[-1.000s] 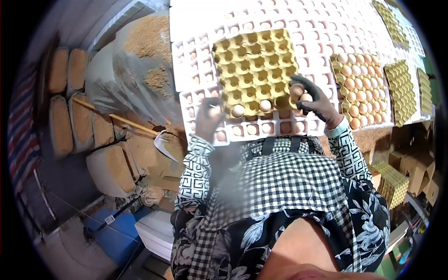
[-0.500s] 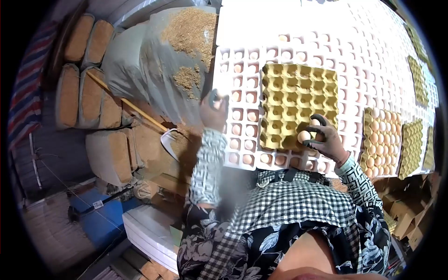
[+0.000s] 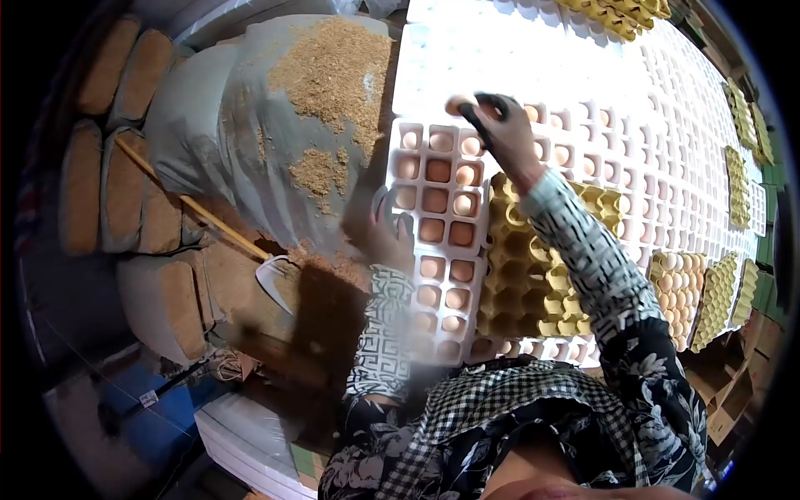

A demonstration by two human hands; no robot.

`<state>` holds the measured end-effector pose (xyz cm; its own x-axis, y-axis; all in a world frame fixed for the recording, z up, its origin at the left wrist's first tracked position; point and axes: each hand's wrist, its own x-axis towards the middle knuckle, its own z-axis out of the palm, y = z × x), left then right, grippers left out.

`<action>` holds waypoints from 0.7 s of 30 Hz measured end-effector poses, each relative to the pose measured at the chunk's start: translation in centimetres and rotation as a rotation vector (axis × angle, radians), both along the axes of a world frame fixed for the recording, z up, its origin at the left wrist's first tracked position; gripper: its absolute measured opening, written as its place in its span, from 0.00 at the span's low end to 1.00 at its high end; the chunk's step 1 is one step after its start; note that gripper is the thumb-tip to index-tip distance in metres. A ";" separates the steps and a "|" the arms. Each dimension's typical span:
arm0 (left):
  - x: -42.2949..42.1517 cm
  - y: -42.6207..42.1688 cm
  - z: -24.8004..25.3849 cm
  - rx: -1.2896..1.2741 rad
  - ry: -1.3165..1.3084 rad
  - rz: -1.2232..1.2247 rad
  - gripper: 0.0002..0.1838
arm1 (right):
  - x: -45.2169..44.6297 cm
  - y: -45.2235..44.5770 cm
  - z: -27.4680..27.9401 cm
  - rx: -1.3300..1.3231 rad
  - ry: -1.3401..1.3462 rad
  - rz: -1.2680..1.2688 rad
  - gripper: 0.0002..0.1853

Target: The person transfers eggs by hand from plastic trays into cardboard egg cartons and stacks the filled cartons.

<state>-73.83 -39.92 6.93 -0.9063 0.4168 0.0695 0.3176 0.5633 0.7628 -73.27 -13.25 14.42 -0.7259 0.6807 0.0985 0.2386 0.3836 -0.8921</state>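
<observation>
My right hand [image 3: 496, 129], in a glove with dark fingers, reaches over the white foam egg tray [image 3: 402, 187] and pinches an egg [image 3: 457, 104] at its fingertips. Whether its palm holds another is hidden. Beneath my right forearm lies a yellow pulp egg tray [image 3: 512, 292], partly in shadow, with no eggs seen in its visible cups. My left hand [image 3: 387, 233] is at the foam tray's left edge, its fingers smeared by motion. Brown eggs [image 3: 437, 171] sit in the square foam cells beside it.
Left of the foam trays, sawdust [image 3: 329, 79] covers a grey plastic-wrapped bale [image 3: 208, 125]. A hoe-like tool with a yellow handle [image 3: 212, 218] leans there. At right stand a pulp tray full of eggs [image 3: 677, 292], further pulp trays [image 3: 715, 300] and cardboard boxes [image 3: 746, 367].
My right hand has moved from the pulp tray up and left over the foam cells, carrying an egg. My left hand has shifted slightly down in view, and the whole view has tilted.
</observation>
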 end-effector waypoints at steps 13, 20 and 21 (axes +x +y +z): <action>1.1 0.2 -1.8 -0.266 0.108 0.003 0.35 | -1.3 5.5 -5.6 0.774 -0.744 -0.013 0.24; 2.1 1.4 -2.4 -0.216 0.081 0.039 0.29 | 9.5 6.7 3.2 0.524 -0.068 -0.048 0.22; 2.2 1.5 -2.4 -0.243 0.120 0.043 0.29 | 12.1 7.0 3.4 0.418 -0.061 -0.056 0.20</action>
<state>-71.59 -38.43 4.51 -0.9151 0.3952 0.0800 0.3688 0.7401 0.5624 -61.20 -6.28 17.81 -0.7017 0.6301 0.3325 0.3169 0.6941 -0.6464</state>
